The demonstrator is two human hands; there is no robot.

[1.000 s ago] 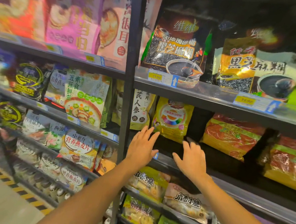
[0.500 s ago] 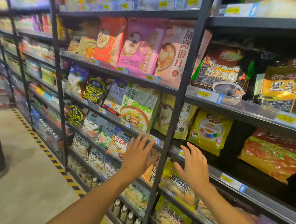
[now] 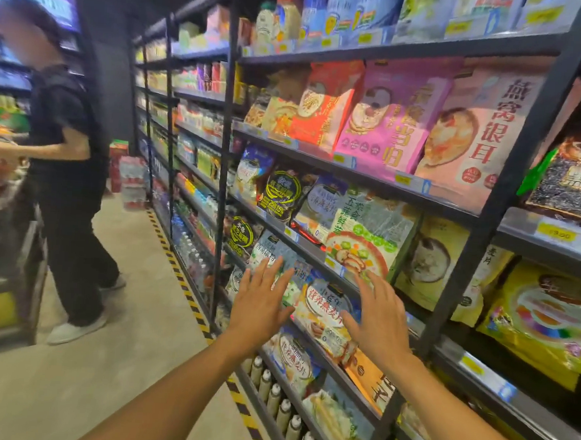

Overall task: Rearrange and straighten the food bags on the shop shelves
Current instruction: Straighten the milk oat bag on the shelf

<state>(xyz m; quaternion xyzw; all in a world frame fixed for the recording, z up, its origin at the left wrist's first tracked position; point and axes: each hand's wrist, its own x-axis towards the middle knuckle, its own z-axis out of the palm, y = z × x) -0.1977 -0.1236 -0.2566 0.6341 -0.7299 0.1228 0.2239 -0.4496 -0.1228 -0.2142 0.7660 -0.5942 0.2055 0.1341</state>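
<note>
Black metal shelves (image 3: 359,178) run along the right, packed with food bags. My left hand (image 3: 260,306) and my right hand (image 3: 375,320) are both raised with fingers spread, holding nothing, in front of the mid-height shelf. Between them stands a blue and white oat bag (image 3: 324,307), leaning slightly. A pale blue bag (image 3: 270,249) sits just above my left fingertips. Above my right hand is a green and white vegetable bag (image 3: 370,231). Higher up stand a pink bag (image 3: 394,120) and a cream bag (image 3: 475,129). Whether either hand touches a bag I cannot tell.
A person in black clothes (image 3: 68,158) stands in the aisle at the left, beside another display (image 3: 1,202). Yellow and black tape (image 3: 189,298) marks the floor along the shelf base. Bottles (image 3: 281,409) line the bottom shelf. Yellow bags (image 3: 544,323) sit at the right.
The view has swung left and widened along the aisle, bringing the person into sight. Both hands have shifted left from the yellow bag section to the oat bags, still spread and empty.
</note>
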